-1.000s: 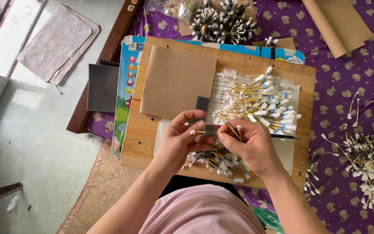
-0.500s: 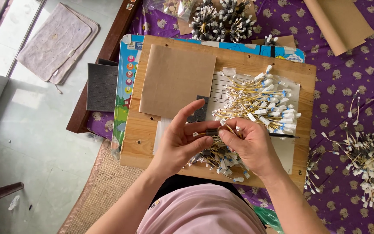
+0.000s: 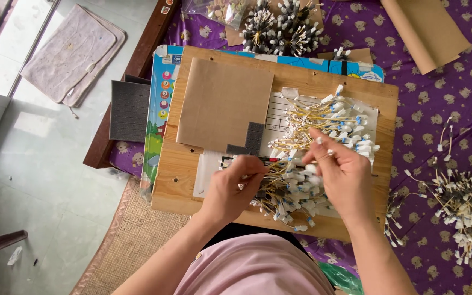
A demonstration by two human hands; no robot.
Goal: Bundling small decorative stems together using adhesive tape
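Observation:
A wooden board (image 3: 192, 186) lies across my lap. On it are two heaps of short yellow wires with white plugs: a far heap (image 3: 334, 123) and a near heap (image 3: 288, 196). My left hand (image 3: 233, 188) rests at the near heap's left edge, its fingers pinched on thin wires beside a small dark foam piece (image 3: 249, 139). My right hand (image 3: 342, 172) reaches over the near heap to the far one, where its fingertips close on a wire with white plugs. A brown cardboard sheet (image 3: 222, 104) and a lined paper (image 3: 279, 117) lie under the wires.
A colourful picture board (image 3: 159, 109) sticks out from under the wooden one. Bundles of dark-tipped wires (image 3: 282, 24) lie at the top and more loose wires (image 3: 460, 205) at right on the purple patterned cloth (image 3: 449, 98). A brown paper roll (image 3: 424, 30) is top right. Tiled floor and a mat are at left.
My right hand has moved up and right from the near heap to the far heap. My left hand's fingers spread and then closed again on the wires.

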